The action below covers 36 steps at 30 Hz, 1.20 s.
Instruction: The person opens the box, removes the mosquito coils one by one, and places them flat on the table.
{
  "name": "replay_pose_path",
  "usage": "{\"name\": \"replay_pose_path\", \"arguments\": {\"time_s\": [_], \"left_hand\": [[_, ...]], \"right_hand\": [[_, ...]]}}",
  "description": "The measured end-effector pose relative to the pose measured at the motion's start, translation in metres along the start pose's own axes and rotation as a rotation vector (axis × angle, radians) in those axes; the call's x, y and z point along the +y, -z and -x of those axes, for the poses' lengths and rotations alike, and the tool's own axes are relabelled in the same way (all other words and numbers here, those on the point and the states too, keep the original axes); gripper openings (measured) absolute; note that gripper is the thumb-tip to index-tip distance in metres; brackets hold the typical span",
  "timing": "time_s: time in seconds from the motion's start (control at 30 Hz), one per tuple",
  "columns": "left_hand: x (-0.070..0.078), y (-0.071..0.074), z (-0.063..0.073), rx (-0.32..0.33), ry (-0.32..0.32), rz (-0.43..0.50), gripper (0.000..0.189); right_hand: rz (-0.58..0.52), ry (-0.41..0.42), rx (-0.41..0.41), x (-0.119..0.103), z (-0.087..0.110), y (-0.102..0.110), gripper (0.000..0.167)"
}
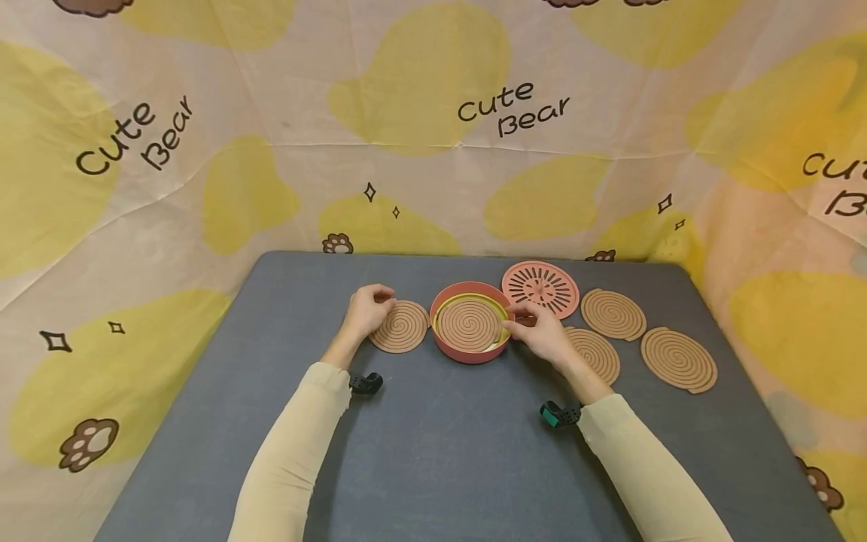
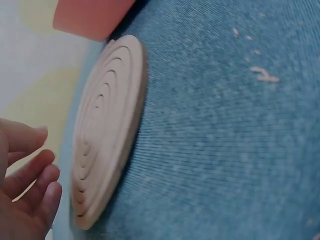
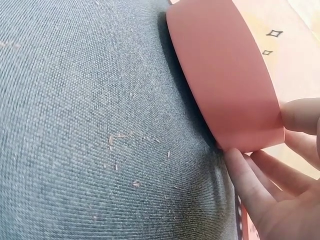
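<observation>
A round pink-red mosquito coil holder (image 1: 472, 358) stands on the table, with a yellow inside and a mosquito coil (image 1: 469, 325) lying in it. My right hand (image 1: 542, 331) grips the holder at its right side. In the right wrist view the thumb (image 3: 302, 116) is at the rim and the other fingers lie against the outer wall. Left of the holder lies another mosquito coil (image 1: 401, 328), flat on the table. My left hand (image 1: 366, 307) hovers at that coil's left edge, fingers loosely bent and holding nothing; the left wrist view shows a gap between fingertips and coil.
Behind and right of the holder lies a pink slotted lid (image 1: 535, 305). Farther right are several mosquito coils (image 1: 679, 360), one partly behind my right hand. Small crumbs (image 2: 265, 75) dot the blue-grey tabletop (image 1: 447, 459). A patterned cloth (image 1: 420, 113) hangs along the table's far edge.
</observation>
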<state>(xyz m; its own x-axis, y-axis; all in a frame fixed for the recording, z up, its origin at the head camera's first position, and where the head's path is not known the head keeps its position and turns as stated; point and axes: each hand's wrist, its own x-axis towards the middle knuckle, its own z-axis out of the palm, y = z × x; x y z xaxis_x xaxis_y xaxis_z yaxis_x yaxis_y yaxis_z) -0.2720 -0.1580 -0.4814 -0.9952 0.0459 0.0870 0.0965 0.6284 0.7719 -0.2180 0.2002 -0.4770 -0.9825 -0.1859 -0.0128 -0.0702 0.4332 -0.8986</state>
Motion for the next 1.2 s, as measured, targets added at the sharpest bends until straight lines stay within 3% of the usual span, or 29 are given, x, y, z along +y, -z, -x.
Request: {"name": "replay_pose_path", "arguments": {"time_s": [0.2,0.4,0.7,1.2], "left_hand": [[0.012,0.005,0.000,0.012,-0.029,0.050,0.026],[0.031,0.011,0.000,0.017,-0.114,0.025,0.024],[0.062,0.012,0.000,-0.026,-0.206,0.044,0.022],[0.095,-0.019,0.005,-0.158,-0.240,0.064,0.026]], "right_hand": [[0.011,-0.001,-0.001,0.000,0.000,0.001,0.040],[0.010,-0.004,0.002,-0.002,0.000,0.001,0.040],[-0.005,0.014,0.003,-0.003,-0.002,0.002,0.040],[-0.004,0.009,-0.003,0.001,0.001,0.000,0.039]]}}
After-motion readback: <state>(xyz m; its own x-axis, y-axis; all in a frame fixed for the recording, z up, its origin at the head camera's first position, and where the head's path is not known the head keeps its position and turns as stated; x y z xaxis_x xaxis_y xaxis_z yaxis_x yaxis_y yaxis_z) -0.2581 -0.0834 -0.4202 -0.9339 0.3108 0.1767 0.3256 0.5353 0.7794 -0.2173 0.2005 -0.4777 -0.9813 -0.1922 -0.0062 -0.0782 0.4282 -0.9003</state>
